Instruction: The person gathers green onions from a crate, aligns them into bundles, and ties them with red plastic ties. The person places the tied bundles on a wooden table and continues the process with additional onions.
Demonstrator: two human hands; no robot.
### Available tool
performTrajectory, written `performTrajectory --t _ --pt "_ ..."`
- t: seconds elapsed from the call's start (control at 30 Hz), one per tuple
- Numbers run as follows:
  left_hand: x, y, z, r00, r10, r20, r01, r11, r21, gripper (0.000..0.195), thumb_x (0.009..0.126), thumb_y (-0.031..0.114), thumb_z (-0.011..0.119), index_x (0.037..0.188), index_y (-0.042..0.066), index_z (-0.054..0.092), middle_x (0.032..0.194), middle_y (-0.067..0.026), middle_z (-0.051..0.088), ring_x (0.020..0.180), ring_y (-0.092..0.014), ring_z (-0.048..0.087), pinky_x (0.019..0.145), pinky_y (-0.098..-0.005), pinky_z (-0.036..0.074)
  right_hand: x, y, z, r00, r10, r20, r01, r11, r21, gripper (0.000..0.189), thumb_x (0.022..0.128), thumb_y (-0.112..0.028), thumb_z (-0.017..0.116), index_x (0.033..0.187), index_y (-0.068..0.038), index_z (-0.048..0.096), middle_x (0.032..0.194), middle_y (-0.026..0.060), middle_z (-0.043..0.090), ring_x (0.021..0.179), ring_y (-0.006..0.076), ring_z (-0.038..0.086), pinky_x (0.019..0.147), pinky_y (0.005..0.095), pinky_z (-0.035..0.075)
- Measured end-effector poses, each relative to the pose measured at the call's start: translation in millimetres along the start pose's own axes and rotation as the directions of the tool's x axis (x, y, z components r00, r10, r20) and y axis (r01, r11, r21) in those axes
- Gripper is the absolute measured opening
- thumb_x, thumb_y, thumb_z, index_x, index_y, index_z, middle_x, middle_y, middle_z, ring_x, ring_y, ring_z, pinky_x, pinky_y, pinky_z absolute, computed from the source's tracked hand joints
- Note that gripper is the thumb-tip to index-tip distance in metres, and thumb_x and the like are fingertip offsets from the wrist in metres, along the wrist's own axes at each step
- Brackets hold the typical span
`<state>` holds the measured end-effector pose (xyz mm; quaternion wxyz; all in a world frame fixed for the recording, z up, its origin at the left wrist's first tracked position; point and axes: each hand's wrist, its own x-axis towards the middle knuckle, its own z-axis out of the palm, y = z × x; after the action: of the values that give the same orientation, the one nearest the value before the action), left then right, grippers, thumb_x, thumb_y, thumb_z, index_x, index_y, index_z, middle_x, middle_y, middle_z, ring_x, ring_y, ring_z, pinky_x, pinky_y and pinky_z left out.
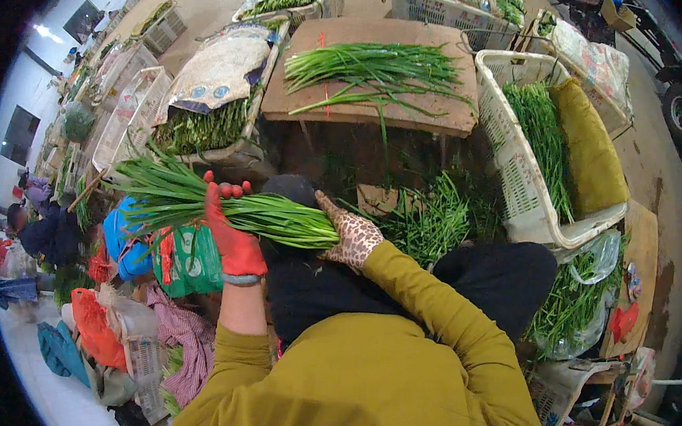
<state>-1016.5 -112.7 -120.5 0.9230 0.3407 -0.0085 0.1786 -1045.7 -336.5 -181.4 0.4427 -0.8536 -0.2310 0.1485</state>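
Note:
Across my lap lies a bundle of garlic chives, its pale cut ends to the right and leaf tips fanning out to the left. My left hand, in a red glove, grips it near the middle with the fingers curled round the far side. Cupped at the stem ends is my right hand, in a leopard-print glove. Beyond my knees, a low board-topped table carries a loose pile of chives. A red string runs under that pile and over the table's near edge.
To the right stands a white plastic crate of upright chives with a yellow cloth. A sack-covered crate is at left. Leaf scraps litter the ground between my knees. A green bag lies by my left forearm.

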Motion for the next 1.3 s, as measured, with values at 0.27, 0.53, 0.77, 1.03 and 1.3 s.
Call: performTrajectory --t 0.27,0.53,0.77,1.03,1.3 --pt "-11 -15 64 0.947 -0.109 0.301 0.152 0.981 -0.123 0.043 0.094 0.022 0.057 0.135 0.012 0.044 0.093 -0.0064 0.060 0.089 -0.020 0.059 0.096 -0.0423 0.047 -25 27 -73 0.997 0.052 0.058 -0.047 0.996 -0.079 0.053 0.080 -0.023 0.067 0.128 -0.009 0.049 0.096 0.0146 0.068 0.089 0.0296 0.067 0.080 0.0388 0.053" --pt "-6 -8 134 0.837 0.226 0.498 -0.367 0.908 0.205 0.072 0.086 0.016 0.065 0.148 0.013 0.029 0.151 -0.0117 0.033 0.141 -0.024 0.027 0.115 -0.0367 0.023 -87 -28 -198 0.881 0.470 0.060 -0.232 0.539 -0.810 0.027 0.075 -0.020 0.068 0.099 -0.009 0.063 0.088 0.0168 0.068 0.083 0.0348 0.067 0.075 0.0443 0.054" --pt "-68 -109 157 0.309 -0.767 0.563 -0.323 0.472 0.820 0.107 0.064 0.045 0.082 0.148 0.008 0.025 0.134 -0.0223 0.051 0.124 -0.035 0.050 0.102 -0.0394 0.040 -76 -55 -177 0.931 0.337 0.138 -0.046 0.484 -0.874 0.021 0.073 -0.019 0.068 0.091 -0.010 0.064 0.080 0.0146 0.068 0.082 0.0338 0.068 0.074 0.0446 0.054" --pt "-84 -137 148 0.091 -0.925 0.368 0.204 0.379 0.903 0.045 0.076 0.022 0.075 0.115 0.005 0.058 0.101 -0.0069 0.065 0.083 -0.017 0.062 0.076 -0.0337 0.049 -86 -33 -204 0.940 0.236 0.248 0.105 0.491 -0.865 0.021 0.073 -0.021 0.067 0.090 -0.011 0.064 0.077 0.0141 0.068 0.081 0.0334 0.068 0.072 0.0440 0.054" --pt "-76 -121 122 0.315 -0.875 0.368 0.555 0.484 0.677 0.035 0.084 0.017 0.067 0.111 -0.002 0.056 0.083 -0.0042 0.057 0.068 -0.015 0.058 0.063 -0.0300 0.048 -73 -59 -217 0.845 -0.315 -0.433 0.066 0.863 -0.500 0.022 0.088 -0.029 0.058 0.095 -0.010 0.067 0.085 0.0165 0.067 0.086 0.0339 0.066 0.075 0.0439 0.053"
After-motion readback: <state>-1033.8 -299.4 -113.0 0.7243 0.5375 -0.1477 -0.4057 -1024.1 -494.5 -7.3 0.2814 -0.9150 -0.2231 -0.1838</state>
